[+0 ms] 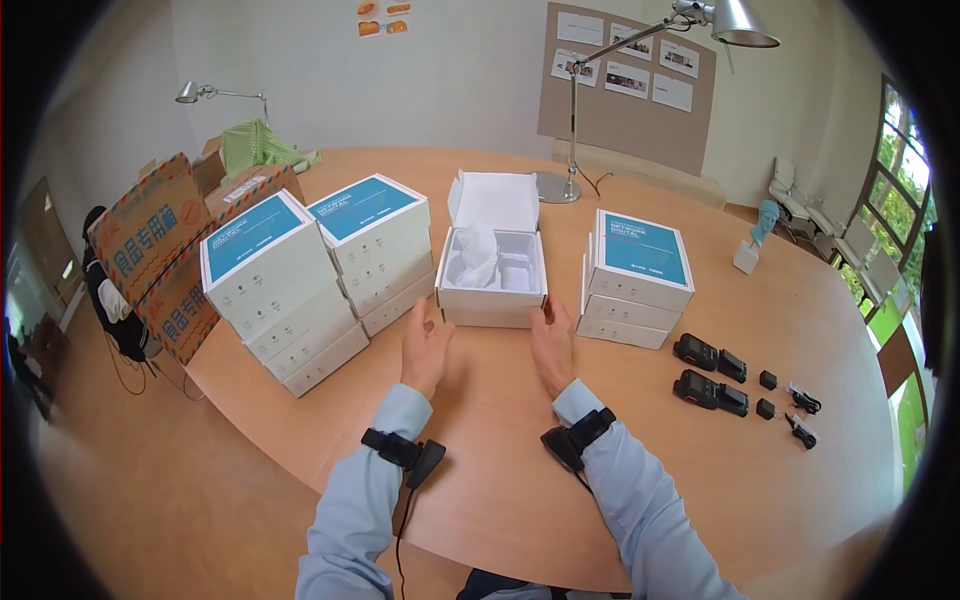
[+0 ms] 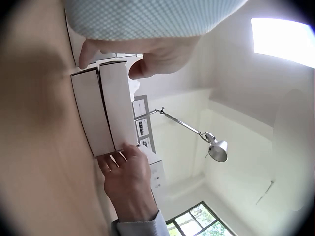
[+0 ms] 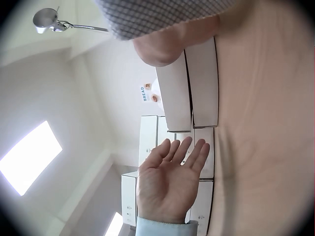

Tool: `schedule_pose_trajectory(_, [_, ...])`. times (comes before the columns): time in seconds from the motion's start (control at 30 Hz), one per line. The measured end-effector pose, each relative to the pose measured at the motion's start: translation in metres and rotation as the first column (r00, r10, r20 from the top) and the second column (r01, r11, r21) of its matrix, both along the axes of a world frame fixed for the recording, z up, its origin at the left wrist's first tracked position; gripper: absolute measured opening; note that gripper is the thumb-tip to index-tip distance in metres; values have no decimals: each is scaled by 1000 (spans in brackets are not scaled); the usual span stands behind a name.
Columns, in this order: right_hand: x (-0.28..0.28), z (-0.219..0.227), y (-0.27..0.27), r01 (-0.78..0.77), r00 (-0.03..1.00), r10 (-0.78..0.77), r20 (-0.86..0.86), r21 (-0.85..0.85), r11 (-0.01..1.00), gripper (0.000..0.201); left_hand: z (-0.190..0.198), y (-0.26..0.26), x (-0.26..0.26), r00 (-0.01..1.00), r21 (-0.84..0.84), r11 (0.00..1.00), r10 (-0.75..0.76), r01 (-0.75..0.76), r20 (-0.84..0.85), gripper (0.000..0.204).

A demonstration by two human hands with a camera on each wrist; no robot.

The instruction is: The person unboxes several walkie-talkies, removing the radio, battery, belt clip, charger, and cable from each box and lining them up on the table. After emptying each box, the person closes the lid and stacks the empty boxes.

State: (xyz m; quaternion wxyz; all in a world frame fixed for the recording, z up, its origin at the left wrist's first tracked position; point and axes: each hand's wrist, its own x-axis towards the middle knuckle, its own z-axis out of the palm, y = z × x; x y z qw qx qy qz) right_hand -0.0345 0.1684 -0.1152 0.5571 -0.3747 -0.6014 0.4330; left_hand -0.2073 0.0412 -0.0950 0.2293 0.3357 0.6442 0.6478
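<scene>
A white box (image 1: 490, 308) stands with its lid (image 1: 492, 200) raised at the back. Inside sits a moulded tray (image 1: 520, 270) with compartments, and a crumpled translucent bag (image 1: 476, 255) lies on its left half. The wrist views show the front as two white layers, one above the other, with a dark seam between. My left hand (image 1: 426, 350), palm turned inward and fingers spread and slightly bent, is beside the box's front left corner, holding nothing. My right hand (image 1: 553, 350) touches the front right corner, its fingertips (image 2: 118, 158) against the end of the box.
White boxes with blue tops stand in two stacks (image 1: 290, 300) (image 1: 385, 260) at left and one stack (image 1: 635, 290) at right. Black devices (image 1: 710, 392), small cubes (image 1: 767, 380) and cables (image 1: 803, 400) lie at right. A desk lamp (image 1: 574, 130) stands behind; cartons (image 1: 150, 235) are at far left.
</scene>
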Motion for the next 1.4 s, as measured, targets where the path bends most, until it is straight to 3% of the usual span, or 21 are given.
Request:
schedule_pose_trajectory(0.07, [7, 8, -3, -56, 992, 53, 111, 25, 998, 37, -8, 18, 1, 999, -23, 999, -41, 40, -27, 68])
schedule_pose_trajectory(0.13, [10, 14, -4, -15, 987, 5, 162, 60, 998, 32, -16, 27, -1, 988, 49, 987, -152, 153, -23, 69])
schedule_pose_trajectory(0.2, [8, 11, -3, 25, 976, -43, 216, 88, 996, 29, -7, 23, 8, 990, 32, 990, -141, 140, 8, 69])
schedule_pose_trajectory(0.33, [2, 3, 6, 100, 979, -130, 154, 192, 976, 22, -2, 22, 14, 998, -33, 998, -61, 61, 1, 68])
schedule_pose_trajectory(0.53, [0, -6, 8, 98, 993, -111, 42, 236, 967, 17, -21, 26, -2, 999, -3, 999, -36, 36, 32, 66])
schedule_pose_trajectory(0.63, [5, -12, -6, 154, 980, -178, 89, 221, 963, 21, -14, 22, -4, 994, 16, 1000, 14, -16, 110, 62])
schedule_pose_trajectory(0.7, [16, -14, -21, 100, 995, -101, 4, 134, 986, 31, -15, 20, -7, 985, 12, 999, 42, -44, 168, 60])
schedule_pose_trajectory(0.73, [29, -7, -32, 117, 993, -118, 7, 133, 984, 31, -18, 19, -12, 984, 34, 996, 81, -87, 158, 53])
schedule_pose_trajectory(0.8, [61, 8, -52, -48, 981, 67, 183, -106, 993, 37, -16, 21, -12, 983, 58, 992, 102, -112, 151, 47])
schedule_pose_trajectory(0.9, [106, 3, -65, -44, 980, 58, 188, -76, 996, 35, 2, 13, 9, 989, 163, 975, 146, -148, 28, 29])
schedule_pose_trajectory(1.13, [244, 23, -99, -16, 1000, 17, 9, -143, 990, 26, 44, -11, 64, 992, 223, 967, -127, 121, 13, 25])
schedule_pose_trajectory(1.2, [282, 20, -97, 92, 995, -92, -22, -14, 996, 22, 55, -18, 88, 967, 224, 945, -252, 239, 34, 23])
schedule_pose_trajectory(1.23, [299, 20, -95, 86, 996, -86, -18, -14, 996, 22, 58, -20, 101, 968, 225, 946, -246, 232, 38, 23])
schedule_pose_trajectory(1.3, [330, 18, -85, 233, 972, -232, -26, 146, 961, 21, 63, -23, 127, 917, 202, 909, -388, 365, 88, 23])
schedule_pose_trajectory(1.33, [344, 12, -78, 223, 975, -222, -23, 150, 963, 21, 65, -23, 140, 921, 207, 912, -379, 355, 90, 23])
schedule_pose_trajectory(1.4, [365, 1, -66, 309, 951, -309, -20, 114, 944, 21, 65, -24, 163, 845, 168, 857, -511, 487, 158, 23])
